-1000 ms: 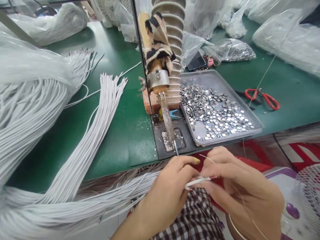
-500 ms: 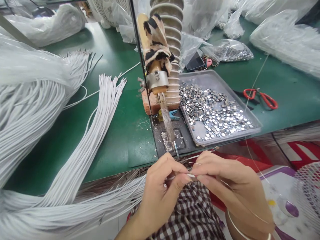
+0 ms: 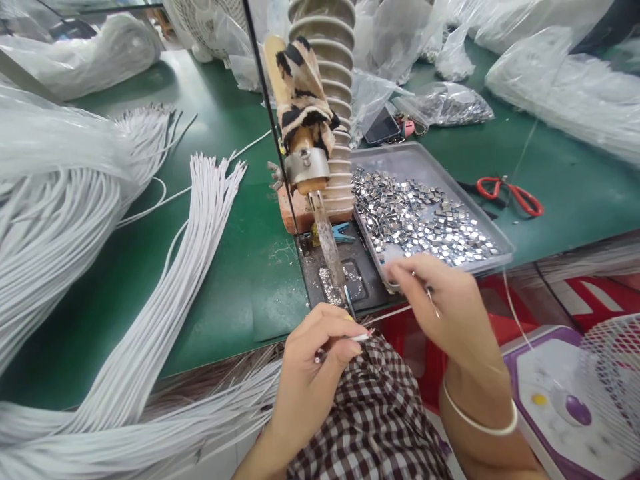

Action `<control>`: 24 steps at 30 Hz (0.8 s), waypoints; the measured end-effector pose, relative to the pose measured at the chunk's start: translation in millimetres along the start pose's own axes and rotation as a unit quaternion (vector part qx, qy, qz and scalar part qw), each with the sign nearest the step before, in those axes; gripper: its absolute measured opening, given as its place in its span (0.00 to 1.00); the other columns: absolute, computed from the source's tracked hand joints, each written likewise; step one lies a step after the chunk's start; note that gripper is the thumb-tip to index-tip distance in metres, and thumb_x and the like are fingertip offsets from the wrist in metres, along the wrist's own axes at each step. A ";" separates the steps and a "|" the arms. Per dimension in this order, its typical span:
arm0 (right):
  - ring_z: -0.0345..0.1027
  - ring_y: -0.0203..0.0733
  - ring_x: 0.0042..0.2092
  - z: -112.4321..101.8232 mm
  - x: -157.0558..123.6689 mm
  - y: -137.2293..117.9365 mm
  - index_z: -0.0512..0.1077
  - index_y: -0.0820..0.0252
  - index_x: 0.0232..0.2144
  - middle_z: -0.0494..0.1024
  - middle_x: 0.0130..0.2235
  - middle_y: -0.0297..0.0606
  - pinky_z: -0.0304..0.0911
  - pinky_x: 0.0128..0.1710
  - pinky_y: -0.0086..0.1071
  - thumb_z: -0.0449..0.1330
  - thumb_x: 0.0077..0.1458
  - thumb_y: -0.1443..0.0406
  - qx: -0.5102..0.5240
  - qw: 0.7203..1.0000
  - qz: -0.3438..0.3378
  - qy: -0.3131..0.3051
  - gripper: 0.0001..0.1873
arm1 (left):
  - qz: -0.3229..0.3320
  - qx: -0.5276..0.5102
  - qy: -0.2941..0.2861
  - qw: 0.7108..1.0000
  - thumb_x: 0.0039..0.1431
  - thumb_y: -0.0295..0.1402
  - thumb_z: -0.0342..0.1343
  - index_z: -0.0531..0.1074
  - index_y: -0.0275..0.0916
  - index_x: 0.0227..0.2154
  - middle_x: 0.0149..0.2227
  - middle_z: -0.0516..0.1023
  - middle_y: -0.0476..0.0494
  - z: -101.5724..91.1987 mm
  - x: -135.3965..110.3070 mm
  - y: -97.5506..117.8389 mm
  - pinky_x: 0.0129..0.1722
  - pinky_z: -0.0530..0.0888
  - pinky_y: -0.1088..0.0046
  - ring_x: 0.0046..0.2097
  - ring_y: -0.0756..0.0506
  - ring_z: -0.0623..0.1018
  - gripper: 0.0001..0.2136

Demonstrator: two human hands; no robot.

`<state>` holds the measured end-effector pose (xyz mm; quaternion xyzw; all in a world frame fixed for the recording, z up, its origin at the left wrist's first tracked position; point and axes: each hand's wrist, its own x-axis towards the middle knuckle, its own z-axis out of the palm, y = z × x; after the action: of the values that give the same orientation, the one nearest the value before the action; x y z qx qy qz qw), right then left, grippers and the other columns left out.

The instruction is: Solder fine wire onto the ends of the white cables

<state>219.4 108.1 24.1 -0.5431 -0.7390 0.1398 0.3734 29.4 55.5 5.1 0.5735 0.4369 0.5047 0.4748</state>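
Observation:
My left hand (image 3: 315, 373) pinches the end of a white cable (image 3: 361, 337) between thumb and forefinger, over my lap at the table edge. Reddish wire tips show at that end. My right hand (image 3: 445, 307) is by the near left corner of the plastic tray (image 3: 431, 152), its fingertips blurred and drawn together. A small shiny piece shows among its fingers, too unclear to name. Many small metal connectors (image 3: 400, 203) lie in the tray. The soldering iron (image 3: 327, 243), clamped with its tip down, points just above my left hand.
White cable bundles (image 3: 195, 247) cover the left of the green table (image 3: 270, 293). A ribbed hose (image 3: 333, 87) stands behind the iron. Red-handled cutters (image 3: 523, 197) lie right of the tray. A fan (image 3: 613, 373) is at the lower right; plastic bags (image 3: 560, 87) fill the back.
My right hand has left the cable end by my left hand and moved up to the tray's near corner. My left hand keeps its pinch. The view has shifted slightly.

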 end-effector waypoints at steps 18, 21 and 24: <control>0.62 0.25 0.21 4.6 -6.4 -28.3 0.72 0.57 0.27 0.73 0.21 0.23 0.59 0.22 0.17 0.62 0.57 0.73 0.183 0.982 0.036 -0.031 0.09 | -0.035 0.020 0.041 0.998 0.61 0.23 0.58 0.78 0.41 0.27 0.37 0.87 0.52 -0.6 7.7 7.9 0.36 0.74 0.82 0.37 0.52 0.82 0.09; 0.62 0.24 0.21 10.4 -10.0 -34.2 0.73 0.58 0.27 0.72 0.21 0.22 0.60 0.23 0.15 0.62 0.57 0.73 0.195 0.979 0.048 -0.023 0.08 | -0.039 0.031 0.044 0.998 0.60 0.22 0.58 0.78 0.40 0.26 0.35 0.87 0.51 0.6 8.4 8.4 0.36 0.75 0.82 0.36 0.51 0.83 0.09; 0.60 0.24 0.21 14.0 -12.6 -34.4 0.73 0.58 0.27 0.71 0.21 0.22 0.60 0.22 0.15 0.62 0.58 0.71 0.206 0.976 0.060 -0.020 0.08 | -0.039 0.042 0.052 0.997 0.59 0.22 0.58 0.77 0.39 0.26 0.34 0.86 0.51 1.4 9.1 7.6 0.36 0.75 0.82 0.35 0.52 0.83 0.09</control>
<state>187.2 86.7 30.5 -0.4950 -0.6675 0.3220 0.4536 32.0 63.0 14.0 0.5486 0.5033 0.4963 0.4466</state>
